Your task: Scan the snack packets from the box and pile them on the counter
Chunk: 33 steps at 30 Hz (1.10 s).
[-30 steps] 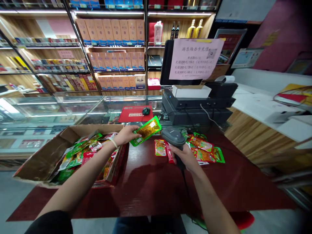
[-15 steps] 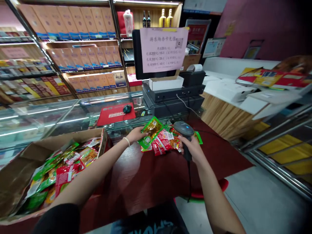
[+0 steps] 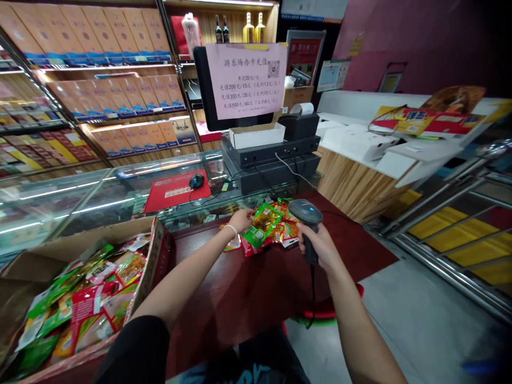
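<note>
In the head view my left hand (image 3: 241, 220) is closed, its fingertips at the left edge of a green-edged snack packet (image 3: 267, 217). The packet's front has a clear window with brown-yellow food behind it. It lies over a pile of red and orange snack packets (image 3: 278, 233) on the dark red counter. My right hand (image 3: 320, 244) is wrapped round the handle of a black barcode scanner (image 3: 306, 212), just right of the pile. A blue light shows on the scanner's top, and its cord hangs down over the counter edge.
An open cardboard box (image 3: 158, 256) of similar packets stands at the left. Behind the pile are a monitor with a paper sign (image 3: 250, 80), a receipt printer (image 3: 300, 125) and a mouse (image 3: 196, 181) on a red mat (image 3: 170, 193). A metal railing (image 3: 452, 261) is at the right.
My left hand has lowered the green-edged packet rightward onto the pile, nearer the scanner. My right hand still holds the scanner. The whole view has shifted, with the background moving left.
</note>
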### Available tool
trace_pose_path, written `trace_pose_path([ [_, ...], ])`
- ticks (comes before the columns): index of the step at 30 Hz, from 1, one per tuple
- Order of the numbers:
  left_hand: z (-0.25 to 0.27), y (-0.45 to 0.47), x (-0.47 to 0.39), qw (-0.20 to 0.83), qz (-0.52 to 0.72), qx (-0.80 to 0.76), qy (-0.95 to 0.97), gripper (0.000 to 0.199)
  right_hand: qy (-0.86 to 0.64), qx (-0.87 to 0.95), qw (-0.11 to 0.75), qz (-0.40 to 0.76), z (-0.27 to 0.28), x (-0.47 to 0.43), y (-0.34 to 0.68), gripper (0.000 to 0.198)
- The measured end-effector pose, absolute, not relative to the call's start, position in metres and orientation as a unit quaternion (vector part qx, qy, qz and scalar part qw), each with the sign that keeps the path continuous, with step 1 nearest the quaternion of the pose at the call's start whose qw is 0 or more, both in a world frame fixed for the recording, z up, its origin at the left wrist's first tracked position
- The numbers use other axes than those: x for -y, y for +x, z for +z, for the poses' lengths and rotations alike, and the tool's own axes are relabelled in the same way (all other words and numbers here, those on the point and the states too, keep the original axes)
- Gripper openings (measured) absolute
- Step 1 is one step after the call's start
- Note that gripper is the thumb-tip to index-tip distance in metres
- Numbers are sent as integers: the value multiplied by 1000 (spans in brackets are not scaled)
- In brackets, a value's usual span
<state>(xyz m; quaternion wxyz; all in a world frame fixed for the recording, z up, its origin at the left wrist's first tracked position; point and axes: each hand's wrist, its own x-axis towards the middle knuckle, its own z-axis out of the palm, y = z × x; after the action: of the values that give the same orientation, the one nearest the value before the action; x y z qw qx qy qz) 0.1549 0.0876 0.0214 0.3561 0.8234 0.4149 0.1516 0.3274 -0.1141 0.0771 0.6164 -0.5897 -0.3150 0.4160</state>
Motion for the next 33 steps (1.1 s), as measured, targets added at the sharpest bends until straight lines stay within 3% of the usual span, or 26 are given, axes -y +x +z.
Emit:
trace_pose_path([
  [7, 54, 95, -91, 333, 166, -404, 836, 31, -575, 344, 594, 446, 77, 100, 309, 37],
  [16, 105, -40, -72, 310, 296, -453, 782, 32, -531, 405, 530, 522, 80, 59, 246, 39],
  [26, 106, -238, -40, 326, 333, -571, 676, 40, -469, 477, 461, 582, 84, 28, 141, 37],
  [33, 82, -306, -4, 291, 357, -638, 616, 39, -445, 525, 414, 595, 84, 19, 85, 38],
])
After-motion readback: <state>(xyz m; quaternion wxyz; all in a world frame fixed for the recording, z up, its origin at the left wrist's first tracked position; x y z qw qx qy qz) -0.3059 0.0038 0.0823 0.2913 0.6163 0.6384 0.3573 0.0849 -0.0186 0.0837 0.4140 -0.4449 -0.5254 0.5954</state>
